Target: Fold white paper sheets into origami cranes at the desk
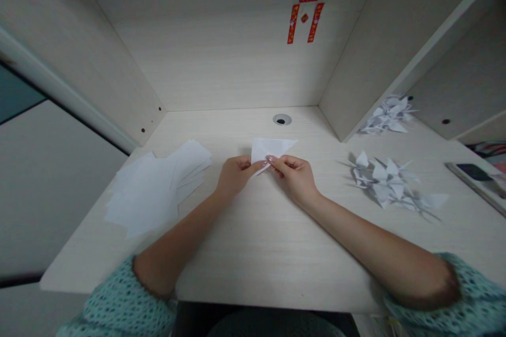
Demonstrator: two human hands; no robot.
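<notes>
A folded white paper triangle (pixel 272 148) lies on the pale wooden desk (pixel 261 237) in front of me. My left hand (pixel 235 174) pinches its near left corner with curled fingers. My right hand (pixel 293 176) grips the near edge beside it, thumb and forefinger pressed on the paper. Both hands meet at the paper's lower corner.
A loose stack of white paper sheets (pixel 156 187) lies at the left. Several folded paper cranes (pixel 389 180) sit at the right, with another heap (pixel 387 114) behind them. A cable hole (pixel 282 119) is at the desk's back. A dark phone on a tray (pixel 479 174) is far right.
</notes>
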